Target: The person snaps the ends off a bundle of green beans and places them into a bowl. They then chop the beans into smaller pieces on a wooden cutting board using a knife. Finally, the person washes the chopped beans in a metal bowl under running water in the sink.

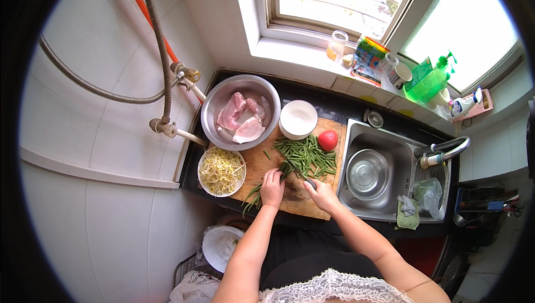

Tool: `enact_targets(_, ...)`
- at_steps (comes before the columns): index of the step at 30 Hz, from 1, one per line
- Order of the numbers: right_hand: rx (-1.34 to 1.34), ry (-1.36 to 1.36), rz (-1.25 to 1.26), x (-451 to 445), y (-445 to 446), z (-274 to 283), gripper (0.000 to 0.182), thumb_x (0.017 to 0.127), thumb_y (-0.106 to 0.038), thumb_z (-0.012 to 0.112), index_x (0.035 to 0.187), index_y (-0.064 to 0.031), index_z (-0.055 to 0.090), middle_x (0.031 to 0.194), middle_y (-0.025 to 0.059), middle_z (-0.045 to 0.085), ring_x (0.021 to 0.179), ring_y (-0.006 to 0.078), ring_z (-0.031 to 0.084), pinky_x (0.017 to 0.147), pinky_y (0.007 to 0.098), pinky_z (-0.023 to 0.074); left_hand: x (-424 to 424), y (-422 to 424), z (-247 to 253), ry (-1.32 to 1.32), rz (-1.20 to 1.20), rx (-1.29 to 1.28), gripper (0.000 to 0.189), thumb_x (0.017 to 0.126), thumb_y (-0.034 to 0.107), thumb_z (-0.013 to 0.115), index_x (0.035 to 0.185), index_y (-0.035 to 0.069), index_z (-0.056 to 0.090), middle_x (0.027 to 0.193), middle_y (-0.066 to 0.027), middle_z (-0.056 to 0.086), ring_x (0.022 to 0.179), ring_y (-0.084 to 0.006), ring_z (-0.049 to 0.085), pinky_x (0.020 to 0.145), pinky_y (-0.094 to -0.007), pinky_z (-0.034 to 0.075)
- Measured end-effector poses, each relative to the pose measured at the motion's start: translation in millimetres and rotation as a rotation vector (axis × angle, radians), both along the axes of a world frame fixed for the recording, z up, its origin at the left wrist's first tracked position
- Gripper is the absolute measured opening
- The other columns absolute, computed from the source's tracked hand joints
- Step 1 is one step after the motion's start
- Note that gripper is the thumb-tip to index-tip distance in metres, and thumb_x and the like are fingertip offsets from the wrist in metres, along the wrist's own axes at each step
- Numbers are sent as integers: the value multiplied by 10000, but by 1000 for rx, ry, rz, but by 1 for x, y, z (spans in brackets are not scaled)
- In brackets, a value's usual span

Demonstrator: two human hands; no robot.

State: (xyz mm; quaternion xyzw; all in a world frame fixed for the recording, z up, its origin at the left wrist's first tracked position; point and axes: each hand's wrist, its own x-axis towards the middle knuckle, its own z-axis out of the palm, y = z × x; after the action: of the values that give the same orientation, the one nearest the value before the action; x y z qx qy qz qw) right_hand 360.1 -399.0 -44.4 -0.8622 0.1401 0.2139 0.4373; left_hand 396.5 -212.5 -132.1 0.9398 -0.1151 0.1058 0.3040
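My left hand [272, 187] presses a bunch of whole green beans [253, 198] down on a wooden cutting board [259, 158]; their long ends stick out to its left. In my right hand [322, 194] is the dark handle of a kitchen knife [297, 171], its blade angled up and left beside the fingers of my left hand. Cut green bean pieces [307, 154] lie heaped beyond the blade. At the heap's upper right edge sits a red tomato [327, 140]. White stacked bowls [298, 119] stand behind the beans.
Left of the board are a plate of bean sprouts [221, 172] and a metal basin [271, 94] holding raw meat [240, 115]. To the right is a steel sink [397, 148] with a metal bowl [368, 175] and a faucet [449, 152]. A lined bin [219, 248] stands below the counter.
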Motion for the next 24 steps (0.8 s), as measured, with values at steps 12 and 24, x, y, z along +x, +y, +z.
enact_targets(12,-52,18,93,-8,5,24,532,938,-506,499,1129,-29,635,959,269,666,958,427,630,848,471,488,-1,-5,-19,-73,46,-55,264,725,62,706,973,80,619,1077,-72,622,1028,-284,589,862,-380,503)
enact_targets(24,-134,93,163,12,8,28,551,951,-507,475,1042,15,628,909,286,658,936,440,627,812,486,483,1,-5,-19,-76,78,-75,214,731,61,692,939,86,647,1001,-69,650,970,-274,615,832,-369,516)
